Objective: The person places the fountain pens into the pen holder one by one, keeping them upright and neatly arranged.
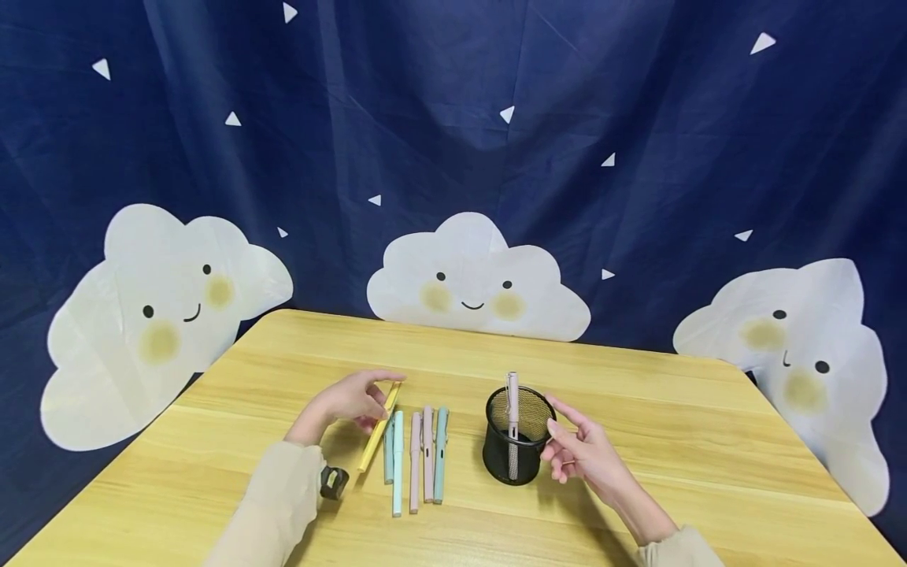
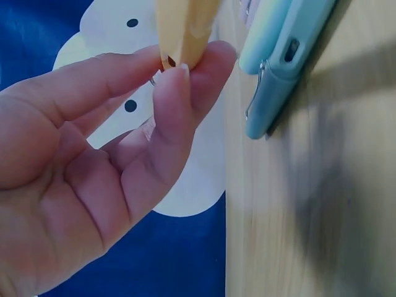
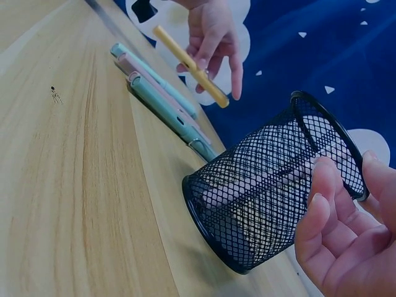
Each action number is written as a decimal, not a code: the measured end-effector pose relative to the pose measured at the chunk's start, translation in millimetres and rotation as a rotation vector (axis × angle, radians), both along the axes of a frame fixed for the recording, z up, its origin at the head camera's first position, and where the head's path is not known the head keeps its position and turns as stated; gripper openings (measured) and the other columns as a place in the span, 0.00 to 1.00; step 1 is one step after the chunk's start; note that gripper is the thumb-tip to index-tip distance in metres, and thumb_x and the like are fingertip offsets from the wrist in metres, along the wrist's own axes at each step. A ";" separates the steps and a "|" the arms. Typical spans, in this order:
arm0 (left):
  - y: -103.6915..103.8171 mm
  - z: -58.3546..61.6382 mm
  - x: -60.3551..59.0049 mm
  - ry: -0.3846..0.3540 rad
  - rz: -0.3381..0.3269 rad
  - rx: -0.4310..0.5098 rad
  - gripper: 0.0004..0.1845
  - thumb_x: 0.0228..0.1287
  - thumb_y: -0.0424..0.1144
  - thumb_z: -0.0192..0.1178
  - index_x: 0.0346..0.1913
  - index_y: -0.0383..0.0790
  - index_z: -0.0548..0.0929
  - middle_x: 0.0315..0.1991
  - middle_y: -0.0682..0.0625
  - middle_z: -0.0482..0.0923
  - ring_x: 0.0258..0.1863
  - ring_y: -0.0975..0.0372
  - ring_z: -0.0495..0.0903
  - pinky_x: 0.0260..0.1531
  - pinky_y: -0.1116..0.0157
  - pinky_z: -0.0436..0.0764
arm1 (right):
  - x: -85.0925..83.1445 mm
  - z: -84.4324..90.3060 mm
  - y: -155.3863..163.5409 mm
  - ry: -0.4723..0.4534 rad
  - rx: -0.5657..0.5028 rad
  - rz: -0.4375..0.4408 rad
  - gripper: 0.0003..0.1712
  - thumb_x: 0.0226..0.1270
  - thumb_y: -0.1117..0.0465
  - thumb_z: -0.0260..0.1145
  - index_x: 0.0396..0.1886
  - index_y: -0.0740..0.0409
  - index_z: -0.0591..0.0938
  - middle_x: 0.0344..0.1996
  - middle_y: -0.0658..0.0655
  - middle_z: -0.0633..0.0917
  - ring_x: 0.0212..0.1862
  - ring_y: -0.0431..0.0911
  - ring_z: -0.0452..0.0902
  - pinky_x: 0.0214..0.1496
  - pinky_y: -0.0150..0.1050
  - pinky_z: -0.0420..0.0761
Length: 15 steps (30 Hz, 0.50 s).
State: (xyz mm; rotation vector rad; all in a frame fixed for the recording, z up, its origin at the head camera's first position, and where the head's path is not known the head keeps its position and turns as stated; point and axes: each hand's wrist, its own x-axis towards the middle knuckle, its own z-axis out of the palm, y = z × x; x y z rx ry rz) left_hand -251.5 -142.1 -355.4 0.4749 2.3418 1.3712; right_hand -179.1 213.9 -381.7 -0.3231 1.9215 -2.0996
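- Left hand (image 1: pixel 357 396): thumb and fingertips pinch the yellow pen (image 1: pixel 377 433) near its far end.
- Yellow pen sits left of the other loose pens, slanted, near end toward the left; the right wrist view shows it raised off the table (image 1: pixel 609 520).
- Right hand (image 1: pixel 584 453): at the right side of the black mesh cup (image 1: pixel 498 445), index and thumb extended beside the rim, other fingers loosely bent, not wrapped around it (can't tell how firmly the tips touch, if at all).
- Mesh cup stands upright, right of the loose pens; one pinkish pen (image 1: pixel 512 402) is in it, near-vertical, top above the rim.
- Loose pens lie between hand and cup in a rough row, left to right: dark teal pen (image 1: pixel 388 457), mint pen (image 1: pixel 397 472), pink pen (image 1: pixel 414 472), lilac pen (image 1: pixel 428 465), teal pen (image 1: pixel 440 465).
- Black wrist device (image 1: pixel 333 482) at the left cuff; beige sleeves (image 1: pixel 272 500) both sides.
- Far side: navy curtain (image 1: pixel 439 71) with white clouds (image 1: pixel 475 256).
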 end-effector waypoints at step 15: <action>14.0 -4.3 -4.7 0.062 -0.044 0.045 0.25 0.55 0.19 0.51 0.59 0.26 0.66 0.37 0.39 0.69 0.17 0.60 0.71 0.20 0.64 0.76 | 0.1 0.2 0.1 0.010 0.005 0.005 0.36 0.70 0.58 0.49 0.69 0.62 0.42 0.18 0.51 0.80 0.16 0.38 0.73 0.19 0.29 0.74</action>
